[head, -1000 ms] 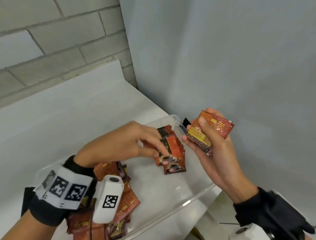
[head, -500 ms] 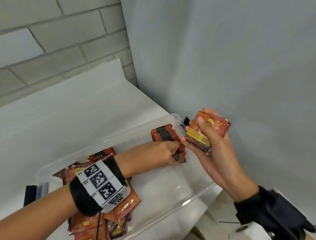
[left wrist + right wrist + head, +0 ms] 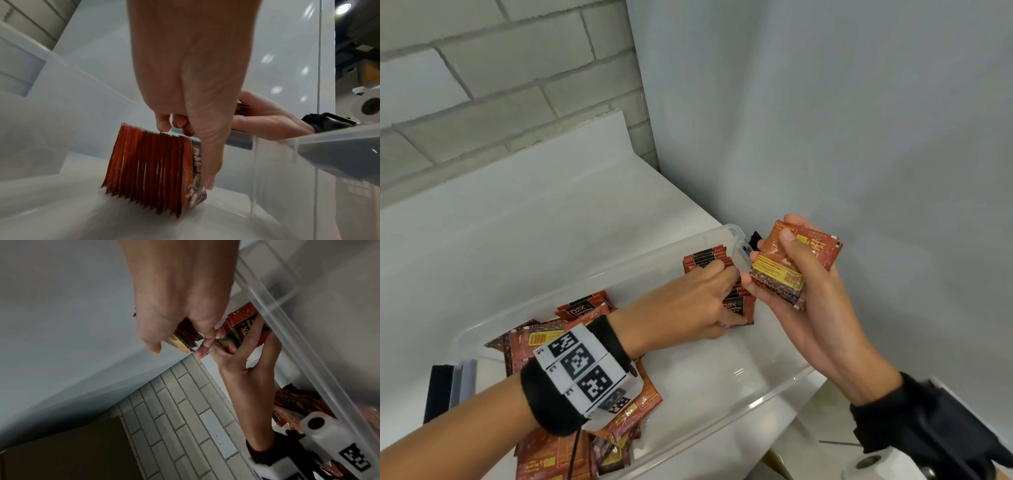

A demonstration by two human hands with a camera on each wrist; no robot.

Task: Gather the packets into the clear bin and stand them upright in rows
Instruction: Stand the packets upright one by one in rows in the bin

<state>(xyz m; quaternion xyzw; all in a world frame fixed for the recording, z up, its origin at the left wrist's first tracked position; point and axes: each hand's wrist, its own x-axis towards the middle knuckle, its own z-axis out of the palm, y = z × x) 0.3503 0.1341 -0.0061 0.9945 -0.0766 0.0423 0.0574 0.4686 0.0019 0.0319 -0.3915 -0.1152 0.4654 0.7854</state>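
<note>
A clear bin (image 3: 619, 270) sits on the white counter. In its far right corner stands an upright row of red packets (image 3: 705, 258) (image 3: 148, 170). My left hand (image 3: 719, 291) (image 3: 191, 146) holds this row, fingers curled over the top edges and thumb pressed down the front packet. My right hand (image 3: 770, 263) (image 3: 179, 344) grips a small stack of packets (image 3: 808, 250) (image 3: 185, 335) just beyond the bin's right corner. Loose packets (image 3: 585, 311) lie in a heap at the bin's left end, partly hidden under my left wrist.
A grey wall panel (image 3: 825, 120) rises close behind the bin on the right, a brick wall (image 3: 500, 85) at the back. A dark flat object (image 3: 441, 390) lies left of the bin. The bin's middle floor (image 3: 722, 370) is bare.
My left hand reached farther into the bin and settled on the row; the front packets that leaned forward now stand against the row. The right hand has barely moved.
</note>
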